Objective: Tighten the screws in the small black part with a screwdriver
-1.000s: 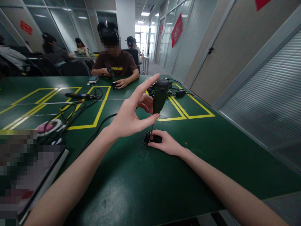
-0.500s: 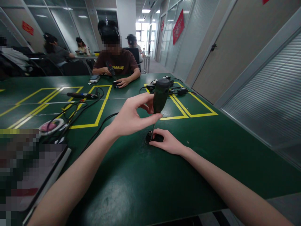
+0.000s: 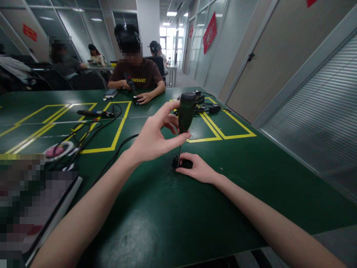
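Observation:
My left hand (image 3: 158, 136) grips a dark-handled screwdriver (image 3: 186, 113) between thumb and fingers, near the lower part of its handle. The tool stands almost upright, and its thin shaft runs down to a small black part (image 3: 175, 163) on the green table. My right hand (image 3: 199, 167) rests low beside it, with thumb and fingers closed around the black part and holding it against the tabletop. Where exactly the tip meets the part is too small to make out.
A soldering-iron-like black tool (image 3: 95, 113) with cables lies at the left, near a roll of white tape (image 3: 60, 150). More black cables (image 3: 213, 108) lie beyond my hands. Across the green table (image 3: 156, 223) a co-worker (image 3: 136, 74) handles a similar tool.
The fingers of my left hand have shifted slightly on the screwdriver handle, the index finger higher and more spread. My right hand and the black part stay put; the view moves a little.

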Demonstrator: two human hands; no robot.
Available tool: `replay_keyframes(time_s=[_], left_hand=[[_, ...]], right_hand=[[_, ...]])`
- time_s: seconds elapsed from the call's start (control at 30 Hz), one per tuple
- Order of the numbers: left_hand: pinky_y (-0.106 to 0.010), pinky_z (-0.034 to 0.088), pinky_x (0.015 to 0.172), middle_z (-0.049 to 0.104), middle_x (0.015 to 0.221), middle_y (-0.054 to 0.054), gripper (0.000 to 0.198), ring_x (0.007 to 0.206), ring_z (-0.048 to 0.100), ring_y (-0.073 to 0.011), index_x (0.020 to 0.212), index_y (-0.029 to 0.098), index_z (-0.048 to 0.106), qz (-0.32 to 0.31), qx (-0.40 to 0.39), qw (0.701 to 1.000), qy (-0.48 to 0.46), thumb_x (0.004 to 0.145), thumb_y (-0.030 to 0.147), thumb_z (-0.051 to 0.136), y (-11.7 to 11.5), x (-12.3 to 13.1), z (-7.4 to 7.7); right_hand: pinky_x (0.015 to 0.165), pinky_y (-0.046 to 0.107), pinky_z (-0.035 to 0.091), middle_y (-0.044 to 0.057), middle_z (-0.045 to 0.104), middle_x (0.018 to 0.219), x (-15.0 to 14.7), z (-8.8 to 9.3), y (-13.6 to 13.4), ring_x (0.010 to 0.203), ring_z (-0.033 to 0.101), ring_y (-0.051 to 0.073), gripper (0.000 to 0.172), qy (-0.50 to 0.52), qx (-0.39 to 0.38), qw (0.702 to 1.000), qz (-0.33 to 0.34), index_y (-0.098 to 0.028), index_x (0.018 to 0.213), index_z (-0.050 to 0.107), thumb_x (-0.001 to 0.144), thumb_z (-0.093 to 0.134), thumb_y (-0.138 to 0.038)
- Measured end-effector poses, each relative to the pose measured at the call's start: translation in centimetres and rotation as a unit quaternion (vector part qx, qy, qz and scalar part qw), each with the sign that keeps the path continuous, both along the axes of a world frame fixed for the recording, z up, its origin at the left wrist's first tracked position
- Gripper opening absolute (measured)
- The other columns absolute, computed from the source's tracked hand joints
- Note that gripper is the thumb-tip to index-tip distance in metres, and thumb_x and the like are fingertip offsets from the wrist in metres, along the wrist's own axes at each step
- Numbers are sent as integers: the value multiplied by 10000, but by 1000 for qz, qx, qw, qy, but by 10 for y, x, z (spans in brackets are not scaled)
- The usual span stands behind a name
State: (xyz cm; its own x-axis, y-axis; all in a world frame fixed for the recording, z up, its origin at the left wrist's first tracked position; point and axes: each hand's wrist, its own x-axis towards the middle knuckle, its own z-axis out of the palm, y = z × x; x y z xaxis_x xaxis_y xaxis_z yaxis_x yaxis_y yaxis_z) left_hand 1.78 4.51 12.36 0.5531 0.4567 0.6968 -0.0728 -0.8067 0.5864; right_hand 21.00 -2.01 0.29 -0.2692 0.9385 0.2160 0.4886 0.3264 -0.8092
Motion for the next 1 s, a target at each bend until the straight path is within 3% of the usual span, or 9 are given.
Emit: replay_keyframes(time_s=[0.1,0.23,0.3,0.47,0.63,0.83,1.0], left_hand=[[-320,640,718,649,1372,-78,807,977,765,-253,1554,342,412,-9,27,999,-18,854,379,811,3,1,-3],[-329,646,713,363,1670,-81,901,1023,759,-266,1612,430,283,-30,67,997,-21,874,396,800,5,2,-3],[-342,654,731,332,1692,-78,900,1047,755,-276,1623,439,253,-34,85,996,-18,893,403,778,6,2,-3],[-353,664,747,419,1644,-76,870,1127,729,-311,1631,416,249,-43,113,992,-24,916,381,743,6,3,-2],[-398,670,778,475,1594,-80,846,1125,733,-320,1640,400,226,-52,116,992,-25,940,328,696,3,2,0],[-376,657,797,351,1680,-101,850,1058,757,-275,1642,394,224,-49,115,992,-19,942,301,698,2,2,-1],[-311,643,753,462,1619,-122,905,954,755,-198,1653,377,183,-44,125,991,-17,931,264,717,3,2,-3]], right_hand=[[836,356,526,48,730,930,0,0,0,856,665,205,173,2,1,1000,-2,-180,978,715,844,750,-284],[838,357,528,45,728,932,0,-2,0,853,664,202,177,4,2,1000,-5,-182,979,715,838,756,-280],[841,360,530,46,729,936,0,-2,0,852,664,201,191,5,2,1000,-6,-180,993,713,835,758,-278],[834,361,537,44,737,949,0,0,-1,856,667,201,260,12,5,1000,-2,-184,1072,699,833,758,-268],[833,357,532,42,732,940,0,1,-1,850,665,199,196,14,9,1000,3,-187,1004,697,837,754,-273],[836,357,525,40,728,933,0,-1,0,849,663,201,195,14,10,1000,0,-191,992,694,834,759,-285],[829,353,524,42,726,933,0,-1,0,848,664,200,203,18,8,1000,1,-188,995,692,836,757,-296]])
